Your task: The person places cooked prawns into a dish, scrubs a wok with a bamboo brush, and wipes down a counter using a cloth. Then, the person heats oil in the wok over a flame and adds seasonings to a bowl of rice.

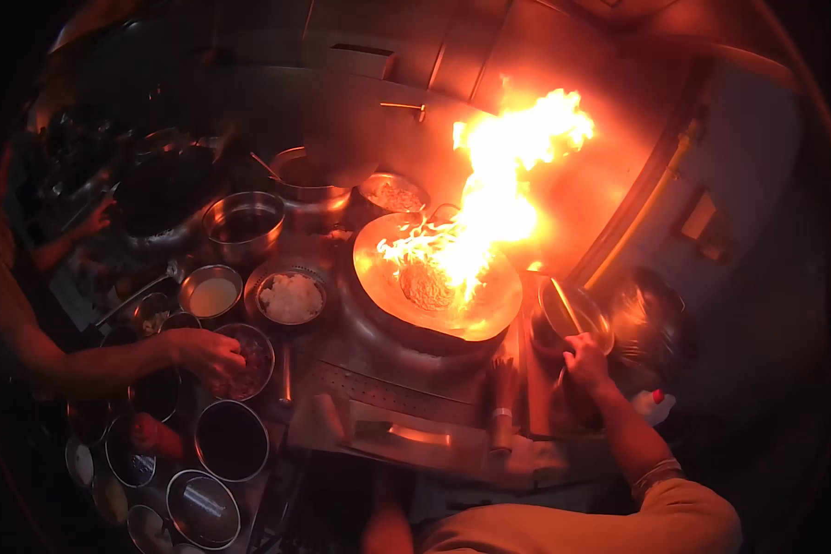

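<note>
My right hand (586, 360) is closed round the long thin handle of a utensil (565, 307). The utensil reaches into a metal pot (577, 323) right of the wok. At the bottom edge a dim forearm shows, but my left hand cannot be seen. Bright tall flames (499, 203) rise from a large wok (388, 286), which holds a mass of food (425, 284). From the left, another person's hand (208, 360) reaches with bent fingers into a bowl (260, 374).
Pots (244, 222) and a bowl of white food (291, 297) stand left of the wok. Several round containers (232, 441) fill the lower left. A bundle of thin sticks (501, 406) stands by the front edge. A red-capped bottle (654, 404) is right of my arm.
</note>
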Available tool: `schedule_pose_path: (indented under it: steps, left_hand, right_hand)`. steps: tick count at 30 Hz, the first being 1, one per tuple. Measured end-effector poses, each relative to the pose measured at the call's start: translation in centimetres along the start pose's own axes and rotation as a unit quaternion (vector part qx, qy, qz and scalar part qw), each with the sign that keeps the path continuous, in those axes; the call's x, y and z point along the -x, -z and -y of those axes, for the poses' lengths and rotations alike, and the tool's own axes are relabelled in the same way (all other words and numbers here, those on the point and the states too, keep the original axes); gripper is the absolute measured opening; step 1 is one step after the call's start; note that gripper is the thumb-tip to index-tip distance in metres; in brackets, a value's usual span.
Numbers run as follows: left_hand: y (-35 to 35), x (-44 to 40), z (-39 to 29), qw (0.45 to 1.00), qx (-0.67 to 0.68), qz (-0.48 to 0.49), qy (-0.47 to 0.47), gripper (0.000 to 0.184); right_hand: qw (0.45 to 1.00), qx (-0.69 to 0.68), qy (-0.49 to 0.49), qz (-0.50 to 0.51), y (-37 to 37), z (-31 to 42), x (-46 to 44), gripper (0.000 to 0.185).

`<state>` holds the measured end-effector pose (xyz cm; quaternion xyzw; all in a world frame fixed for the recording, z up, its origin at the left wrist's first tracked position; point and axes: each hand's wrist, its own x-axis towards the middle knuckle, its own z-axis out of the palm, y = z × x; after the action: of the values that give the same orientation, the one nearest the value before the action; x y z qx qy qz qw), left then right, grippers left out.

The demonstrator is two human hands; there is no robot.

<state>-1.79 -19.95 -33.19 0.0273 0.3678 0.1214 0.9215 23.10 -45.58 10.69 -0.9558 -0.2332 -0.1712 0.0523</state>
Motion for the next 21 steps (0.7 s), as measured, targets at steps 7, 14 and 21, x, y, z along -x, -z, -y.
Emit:
schedule_pose_path:
  steps: [7,14,21]
  left_hand:
    - [0.4,-0.5,0.9,0.999,0.044,0.015,-0.019,0.034]
    - [-0.5,-0.7,1.3,0.995,0.090,0.021,-0.041,0.033]
    - [-0.8,-0.6,1.5,0.991,0.109,0.040,-0.066,0.032]
  right_hand:
    - [0.969,-0.114,0.218,-0.013,2.5,19.9,-3.6,0.029]
    - [0.946,0.113,0.292,0.087,-0.7,25.0,-7.0,0.027]
    - [0.948,0.118,0.293,0.040,0.3,25.2,-8.1,0.025]
